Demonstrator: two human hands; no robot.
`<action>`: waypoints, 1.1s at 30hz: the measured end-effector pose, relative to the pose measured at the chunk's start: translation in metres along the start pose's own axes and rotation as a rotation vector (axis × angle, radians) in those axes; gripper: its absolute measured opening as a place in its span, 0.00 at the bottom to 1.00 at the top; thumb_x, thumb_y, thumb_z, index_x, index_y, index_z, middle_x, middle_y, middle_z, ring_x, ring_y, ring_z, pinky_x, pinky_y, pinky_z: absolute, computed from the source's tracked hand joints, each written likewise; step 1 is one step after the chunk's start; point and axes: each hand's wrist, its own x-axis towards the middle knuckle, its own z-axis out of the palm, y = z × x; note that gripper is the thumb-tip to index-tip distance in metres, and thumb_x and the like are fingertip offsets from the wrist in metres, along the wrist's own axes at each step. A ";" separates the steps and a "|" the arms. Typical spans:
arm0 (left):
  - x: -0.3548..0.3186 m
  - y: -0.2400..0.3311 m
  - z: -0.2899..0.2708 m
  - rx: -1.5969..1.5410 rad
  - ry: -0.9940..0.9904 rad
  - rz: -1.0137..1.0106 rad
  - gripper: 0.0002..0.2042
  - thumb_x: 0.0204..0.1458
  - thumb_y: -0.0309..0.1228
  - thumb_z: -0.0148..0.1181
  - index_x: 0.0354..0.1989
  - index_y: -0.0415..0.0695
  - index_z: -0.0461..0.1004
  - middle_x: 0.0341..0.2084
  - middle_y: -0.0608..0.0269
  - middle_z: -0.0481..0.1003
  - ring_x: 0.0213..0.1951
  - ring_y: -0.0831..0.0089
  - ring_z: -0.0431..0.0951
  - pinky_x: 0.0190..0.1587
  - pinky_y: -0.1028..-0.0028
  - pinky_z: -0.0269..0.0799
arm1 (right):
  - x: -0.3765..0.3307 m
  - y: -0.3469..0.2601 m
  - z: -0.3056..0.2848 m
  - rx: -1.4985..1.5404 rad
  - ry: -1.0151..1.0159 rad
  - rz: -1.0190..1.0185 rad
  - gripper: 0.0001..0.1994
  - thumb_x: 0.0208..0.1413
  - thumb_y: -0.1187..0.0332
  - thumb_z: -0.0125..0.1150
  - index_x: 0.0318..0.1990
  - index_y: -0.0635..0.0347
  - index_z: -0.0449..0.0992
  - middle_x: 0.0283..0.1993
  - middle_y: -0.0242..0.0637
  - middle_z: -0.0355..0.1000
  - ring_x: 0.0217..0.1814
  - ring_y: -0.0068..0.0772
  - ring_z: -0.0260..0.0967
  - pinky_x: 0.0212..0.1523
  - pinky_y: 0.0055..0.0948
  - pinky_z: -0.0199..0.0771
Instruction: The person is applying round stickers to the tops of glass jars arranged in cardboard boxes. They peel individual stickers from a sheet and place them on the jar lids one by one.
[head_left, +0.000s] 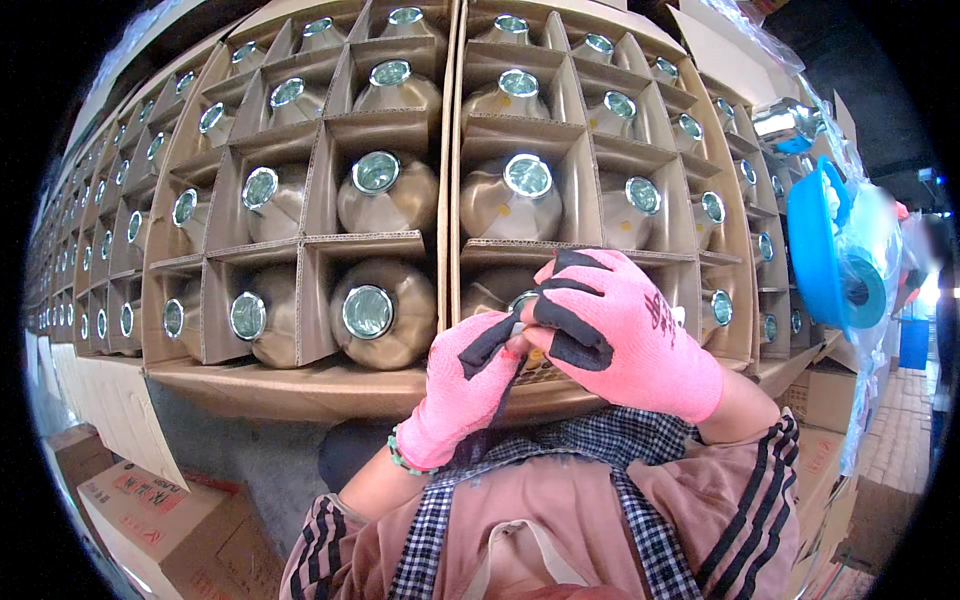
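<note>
My left hand (470, 378), in a pink glove with black fingertips, is closed with thumb and forefinger pinched. Against it presses my right hand (625, 330), gloved alike, its fingers bent into a pinch too. A small pale bit (518, 328) shows where the fingertips meet; its kind is unclear. Below the fingers, a patch with yellow dots (540, 368) is partly covered. Both hands are over the front row of an open carton, hiding most of a bronze-coloured glass flask liner (490, 290). Beside it, another flask liner (385, 318) stands in its compartment, its silvery mouth up.
Cardboard dividers (375, 240) separate several rows of flask liners in adjoining cartons. A blue basin (815, 240) stands at the right, next to a roll of clear plastic film (868, 265). Closed cartons (150, 510) sit at lower left.
</note>
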 end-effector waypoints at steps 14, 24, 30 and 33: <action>0.005 0.000 0.000 -0.006 0.008 -0.050 0.10 0.46 0.32 0.51 0.29 0.36 0.71 0.19 0.58 0.69 0.22 0.72 0.67 0.27 0.76 0.63 | -0.005 0.013 -0.002 0.074 -0.015 -0.113 0.11 0.32 0.72 0.60 0.27 0.59 0.68 0.34 0.36 0.66 0.46 0.41 0.62 0.46 0.38 0.60; 0.008 0.015 0.001 0.254 0.008 0.049 0.07 0.41 0.25 0.54 0.29 0.36 0.72 0.21 0.53 0.71 0.26 0.63 0.73 0.31 0.73 0.67 | 0.014 0.227 -0.125 0.377 0.817 0.644 0.06 0.43 0.73 0.57 0.31 0.60 0.73 0.32 0.29 0.70 0.28 0.18 0.63 0.31 0.17 0.63; 0.019 0.014 -0.005 0.228 0.056 -0.154 0.08 0.40 0.27 0.54 0.28 0.35 0.71 0.18 0.55 0.69 0.22 0.67 0.70 0.28 0.75 0.65 | 0.035 0.371 -0.123 -0.515 0.410 0.780 0.10 0.37 0.58 0.60 0.28 0.50 0.75 0.31 0.39 0.71 0.37 0.41 0.67 0.41 0.34 0.66; 0.019 0.011 -0.004 0.287 0.078 -0.130 0.08 0.41 0.27 0.53 0.28 0.36 0.72 0.19 0.54 0.70 0.23 0.65 0.70 0.28 0.75 0.65 | 0.062 0.375 -0.112 -0.774 0.174 0.809 0.11 0.39 0.56 0.56 0.30 0.48 0.76 0.37 0.41 0.70 0.41 0.42 0.66 0.45 0.33 0.65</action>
